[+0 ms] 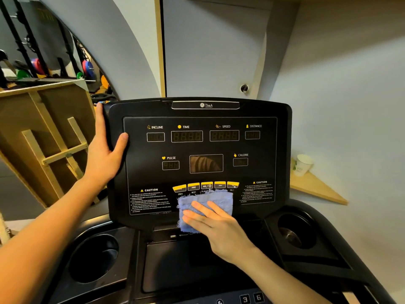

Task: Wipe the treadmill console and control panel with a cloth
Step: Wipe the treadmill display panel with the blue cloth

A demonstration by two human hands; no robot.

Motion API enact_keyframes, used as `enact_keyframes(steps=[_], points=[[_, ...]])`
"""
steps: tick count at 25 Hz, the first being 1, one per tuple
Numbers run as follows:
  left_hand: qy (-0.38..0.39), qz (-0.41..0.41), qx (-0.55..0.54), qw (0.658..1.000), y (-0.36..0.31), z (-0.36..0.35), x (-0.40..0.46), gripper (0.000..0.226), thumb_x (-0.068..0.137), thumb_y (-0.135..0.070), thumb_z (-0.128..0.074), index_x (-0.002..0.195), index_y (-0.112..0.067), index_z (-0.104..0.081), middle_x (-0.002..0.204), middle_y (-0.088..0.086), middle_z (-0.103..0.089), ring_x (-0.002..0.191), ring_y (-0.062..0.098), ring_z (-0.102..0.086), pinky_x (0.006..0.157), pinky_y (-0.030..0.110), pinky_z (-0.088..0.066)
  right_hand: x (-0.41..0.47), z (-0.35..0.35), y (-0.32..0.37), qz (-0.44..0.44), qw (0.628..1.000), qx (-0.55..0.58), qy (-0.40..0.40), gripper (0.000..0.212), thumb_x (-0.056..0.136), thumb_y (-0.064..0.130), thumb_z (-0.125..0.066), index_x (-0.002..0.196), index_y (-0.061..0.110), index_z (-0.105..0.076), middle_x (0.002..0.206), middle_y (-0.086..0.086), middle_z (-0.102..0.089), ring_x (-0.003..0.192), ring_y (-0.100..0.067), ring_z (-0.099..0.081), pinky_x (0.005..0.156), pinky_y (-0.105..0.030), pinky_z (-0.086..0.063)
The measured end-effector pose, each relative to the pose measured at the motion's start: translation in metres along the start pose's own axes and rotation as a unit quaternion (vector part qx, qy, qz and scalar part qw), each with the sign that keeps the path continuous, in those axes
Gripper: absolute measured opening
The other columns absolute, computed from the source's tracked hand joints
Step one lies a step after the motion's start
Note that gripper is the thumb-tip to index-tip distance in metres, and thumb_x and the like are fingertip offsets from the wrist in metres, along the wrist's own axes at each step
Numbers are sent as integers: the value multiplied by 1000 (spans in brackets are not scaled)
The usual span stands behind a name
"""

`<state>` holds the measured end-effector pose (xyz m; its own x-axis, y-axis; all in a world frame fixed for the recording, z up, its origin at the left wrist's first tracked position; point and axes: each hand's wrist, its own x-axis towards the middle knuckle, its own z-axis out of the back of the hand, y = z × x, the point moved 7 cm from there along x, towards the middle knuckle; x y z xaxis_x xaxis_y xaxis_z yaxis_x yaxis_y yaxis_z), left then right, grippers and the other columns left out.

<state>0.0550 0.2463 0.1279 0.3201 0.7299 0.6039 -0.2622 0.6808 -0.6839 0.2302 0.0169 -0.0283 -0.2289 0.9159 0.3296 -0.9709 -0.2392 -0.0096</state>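
The black treadmill console fills the middle of the head view, its displays dark, with a row of yellow buttons near its lower edge. A folded blue cloth lies flat against the console just below those buttons. My right hand presses on the cloth with fingers spread over its lower left part. My left hand grips the console's left edge, thumb on the front face. The lower control panel with numbered keys shows at the bottom edge.
Cup holders sit at the left and right of the tray below the console. A paper cup stands on a wooden corner shelf at the right. A wooden frame and weight plates lie to the left.
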Motion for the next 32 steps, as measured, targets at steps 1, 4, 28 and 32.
enact_keyframes(steps=[1, 4, 28, 32], points=[[0, 0, -1, 1000, 0, 0, 0, 78, 100, -34, -49, 156, -37, 6, 145, -17, -34, 125, 7, -41, 104, 28, -33, -5, 2, -6, -5, 1000, -2, 2, 65, 90, 8, -48, 151, 27, -37, 157, 11, -36, 151, -9, -11, 122, -36, -10], [-3, 6, 1, 1000, -1, 0, -1, 78, 101, -33, -50, 156, -39, 5, 145, -17, -33, 125, 8, -40, 105, 28, -31, -21, 9, -22, -11, 1000, -11, 1, 71, 85, 4, -62, 149, 27, -40, 155, 11, -38, 149, -11, -19, 121, -36, -12], [-5, 19, -16, 1000, -3, -1, -2, 77, 101, -30, -50, 154, -43, 4, 140, -24, -35, 120, 15, -43, 101, 36, -34, -124, 43, -143, -54, 997, -25, 46, 123, 63, -23, -71, 157, 32, -15, 164, 10, -15, 151, -13, -12, 122, -31, -2], [-8, 17, -11, 1000, -4, -1, -2, 77, 101, -28, -50, 155, -42, 3, 143, -17, -33, 122, 14, -40, 103, 36, -32, -121, 49, -152, -43, 998, -42, 37, 126, 59, -22, -72, 158, 31, -13, 164, 12, -11, 151, -15, -13, 122, -32, -4]])
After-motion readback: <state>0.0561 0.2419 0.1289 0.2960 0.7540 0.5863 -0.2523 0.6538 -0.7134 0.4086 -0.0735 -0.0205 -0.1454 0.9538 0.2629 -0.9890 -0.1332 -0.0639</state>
